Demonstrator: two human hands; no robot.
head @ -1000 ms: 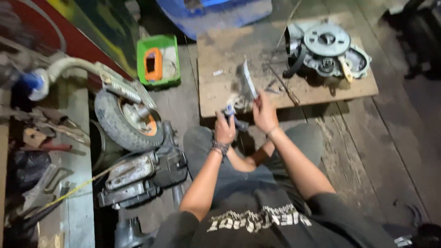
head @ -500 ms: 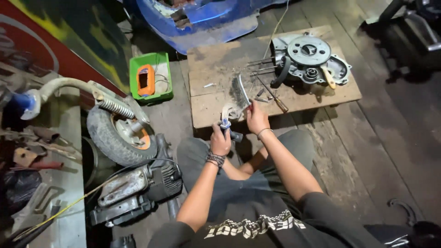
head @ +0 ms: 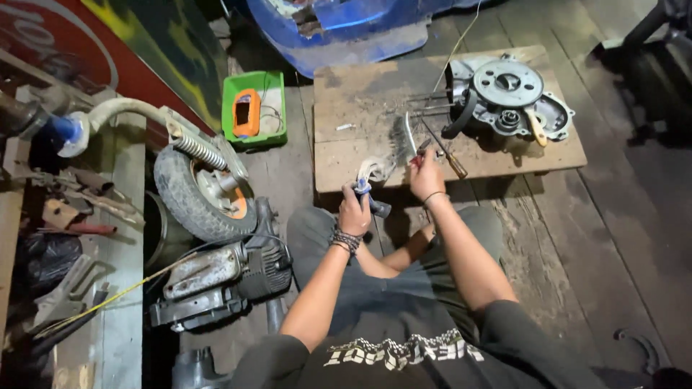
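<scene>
My left hand (head: 355, 211) grips a small tool with a blue handle (head: 362, 189) at the near edge of a wooden board (head: 360, 101). My right hand (head: 427, 173) is closed on the lower end of a curved metal part (head: 401, 144) that stands on the board. A screwdriver with a wooden handle (head: 450, 160) lies just right of that hand. At the board's far right sits a grey engine case (head: 508, 97) with a round plate on top.
A green tray holding an orange meter (head: 253, 109) lies left of the board. A small wheel with a spring (head: 202, 189) and an engine block (head: 216, 277) sit at my left. Tools cover a shelf (head: 72, 209) far left. A blue body panel (head: 346, 29) lies beyond.
The view has shifted, so the board sits higher and further right. Both hands stay together at the board's near edge, the right one lower on the metal part.
</scene>
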